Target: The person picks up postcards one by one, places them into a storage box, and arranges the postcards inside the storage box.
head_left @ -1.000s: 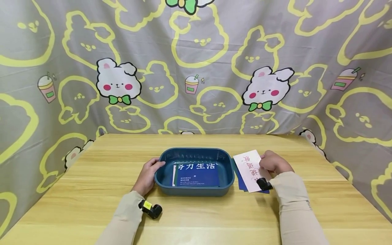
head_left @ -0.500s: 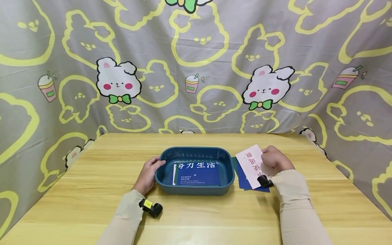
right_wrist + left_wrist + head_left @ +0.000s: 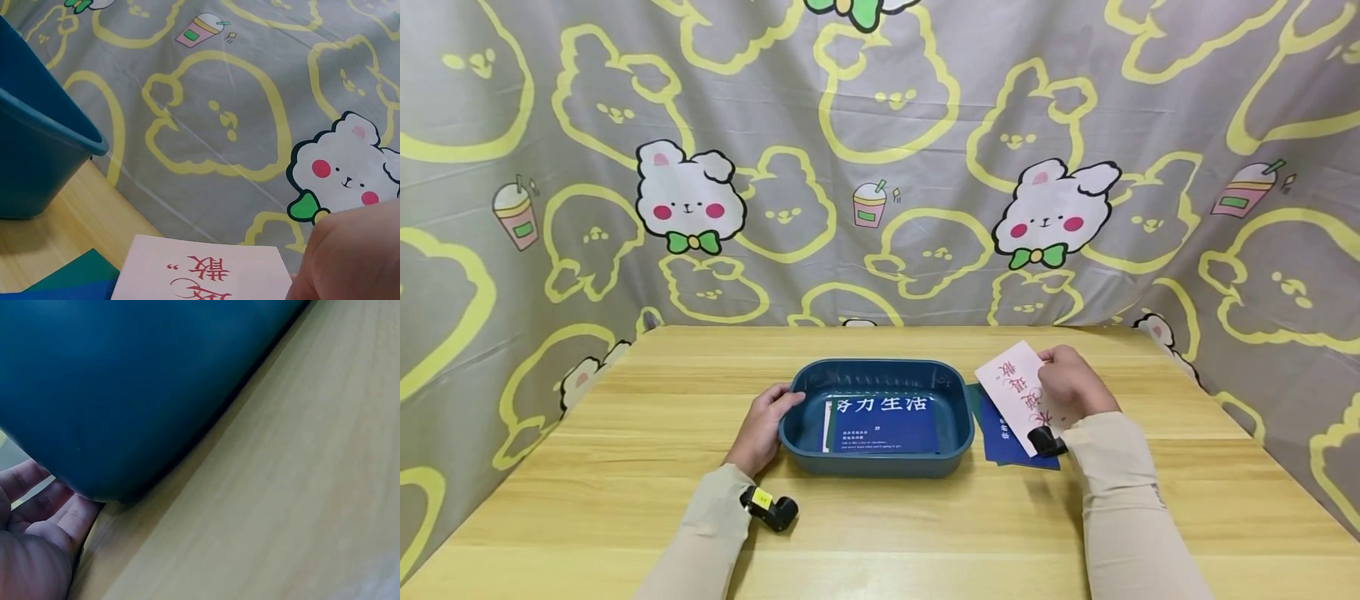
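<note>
Right fingers [image 3: 1056, 375] pinch card [image 3: 1011, 392], left [image 3: 781, 406] grip basin [image 3: 880, 467]

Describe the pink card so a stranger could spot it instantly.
On the wooden table sits a teal tub. Just right of it, the person's right hand holds the pink card over a blue card, with a green card peeking out. Unlike those two, it is pale pink with red characters.

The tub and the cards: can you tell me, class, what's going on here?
A person's left hand holds the left end of a dark blue tub on a wooden table. Their right hand pinches a pale pink card with red characters, outside the tub. Beneath it, blue cards and something green lie beside the tub. A blue card with white writing lies inside.
</note>
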`<state>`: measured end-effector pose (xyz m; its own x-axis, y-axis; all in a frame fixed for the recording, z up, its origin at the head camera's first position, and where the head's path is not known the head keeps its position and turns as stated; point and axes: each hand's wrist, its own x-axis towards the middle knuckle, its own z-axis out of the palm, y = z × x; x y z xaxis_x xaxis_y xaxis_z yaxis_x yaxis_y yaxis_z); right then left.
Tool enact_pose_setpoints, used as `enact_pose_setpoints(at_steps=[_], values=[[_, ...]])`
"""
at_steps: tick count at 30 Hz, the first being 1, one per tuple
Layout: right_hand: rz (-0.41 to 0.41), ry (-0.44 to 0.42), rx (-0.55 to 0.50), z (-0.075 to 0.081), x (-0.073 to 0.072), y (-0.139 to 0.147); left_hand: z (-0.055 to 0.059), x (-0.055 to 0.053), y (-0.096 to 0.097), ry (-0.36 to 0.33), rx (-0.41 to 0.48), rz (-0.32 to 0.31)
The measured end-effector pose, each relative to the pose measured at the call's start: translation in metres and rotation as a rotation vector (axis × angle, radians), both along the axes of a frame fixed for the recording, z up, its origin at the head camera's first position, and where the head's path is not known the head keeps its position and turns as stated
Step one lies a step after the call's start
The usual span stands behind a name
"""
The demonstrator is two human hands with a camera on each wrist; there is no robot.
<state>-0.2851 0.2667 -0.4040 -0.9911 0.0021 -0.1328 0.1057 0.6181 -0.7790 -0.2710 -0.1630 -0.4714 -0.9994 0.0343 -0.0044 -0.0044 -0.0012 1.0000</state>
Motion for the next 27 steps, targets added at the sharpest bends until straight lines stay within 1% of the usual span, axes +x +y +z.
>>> enact_pose_setpoints(at_steps=[7,10,15,20,27], values=[[-0.065,0.041,0.030,0.007,0.000,-0.004,0.002,0.000,0.001,-0.017,-0.002,-0.002],[-0.100,0.046,0.027,0.008,0.000,-0.005,0.002,0.000,0.002,-0.017,0.003,-0.003],[-0.129,0.070,0.026,0.011,-0.002,-0.006,0.001,-0.002,0.002,-0.027,0.003,-0.007],[-0.158,0.132,0.032,0.013,-0.002,-0.008,0.001,-0.002,0.002,-0.030,0.000,-0.006],[-0.182,0.215,0.032,0.020,0.002,-0.014,0.001,-0.001,0.000,-0.024,-0.011,0.001]])
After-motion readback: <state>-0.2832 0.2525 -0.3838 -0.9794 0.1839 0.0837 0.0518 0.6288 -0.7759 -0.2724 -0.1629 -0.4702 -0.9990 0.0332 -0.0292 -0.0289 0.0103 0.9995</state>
